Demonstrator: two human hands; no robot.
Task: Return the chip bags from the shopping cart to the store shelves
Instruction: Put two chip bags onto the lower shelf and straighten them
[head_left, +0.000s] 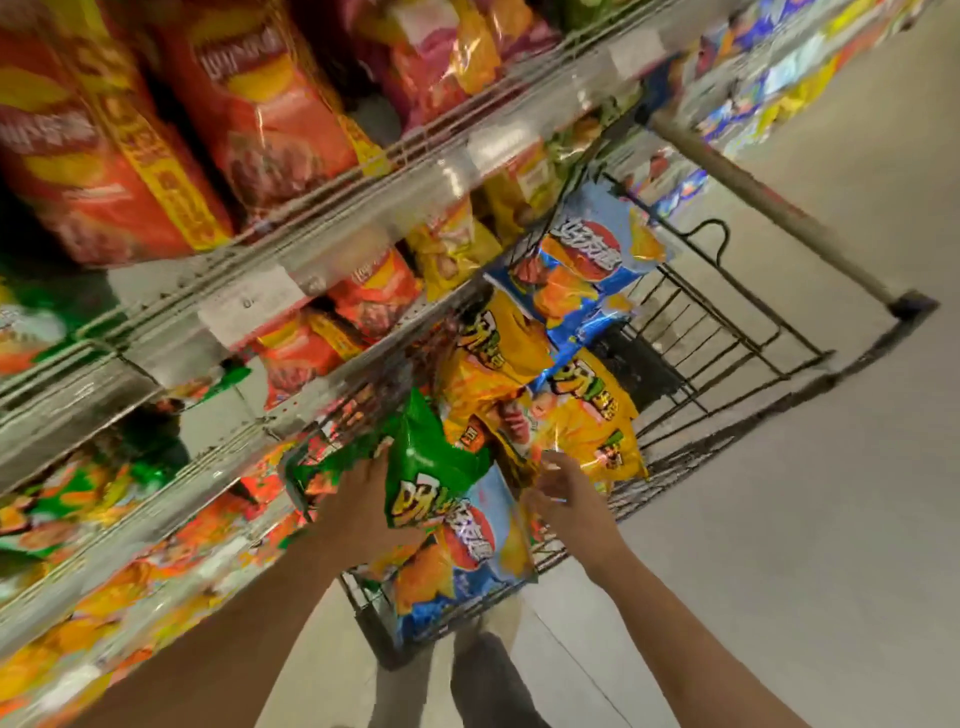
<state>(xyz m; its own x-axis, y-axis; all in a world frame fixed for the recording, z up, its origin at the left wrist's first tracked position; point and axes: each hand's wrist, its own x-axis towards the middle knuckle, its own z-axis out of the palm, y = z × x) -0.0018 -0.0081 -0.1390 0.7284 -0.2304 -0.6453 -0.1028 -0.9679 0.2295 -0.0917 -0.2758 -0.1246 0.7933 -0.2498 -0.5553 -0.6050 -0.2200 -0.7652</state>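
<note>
**Green bag lifted over the cart, much of the scene smeared**

Blurred throughout by motion; shelf labels unreadable, bags on the lower left shelves reduced to streaks of orange and green. Far end of the shopping cart half lost behind its own load. Fingers of the left hand hidden behind the green chip bag, thumb side against its left edge, so gripping the bag as far as can be told. Right hand just beside the bag, fingers loosely curled, touching nothing clearly; too blurred to judge beyond that.

Green bag crumpled, glossy, yellow lettering near its lower end, held upright above the near end of the cart. Beneath it a blue chip bag with orange chips pictured. Further in, two yellow chip bags overlapping, then another blue bag at the far end. Red bags filling the upper shelf.
</note>
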